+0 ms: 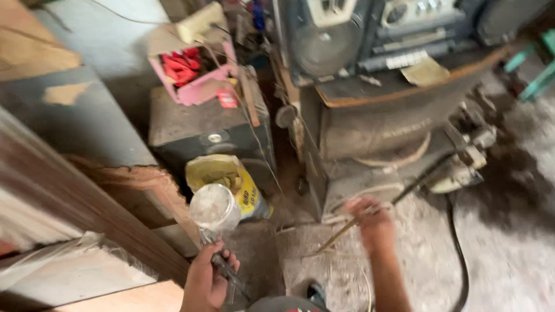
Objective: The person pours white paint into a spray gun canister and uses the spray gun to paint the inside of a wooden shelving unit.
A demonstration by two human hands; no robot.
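Observation:
My left hand (205, 280) grips the handle of a spray gun whose round metal cup (214, 209) stands up above the fist, low in the middle of the view. My right hand (370, 216), blurred by motion, is closed around a thin dark hose or rod (419, 182) that runs up right toward a grimy power tool (462, 164) on the floor. A thin stick (338, 234) slants down left from the same hand; whether it is held I cannot tell.
A yellow bag (228, 179) leans against a dark box (202, 130) carrying a pink tray (193, 72) of red items. A big dark speaker cabinet (376, 124) with audio gear (370, 32) stands behind. Wooden boards (69, 190) fill the left. A black cable (459, 254) crosses the dusty floor.

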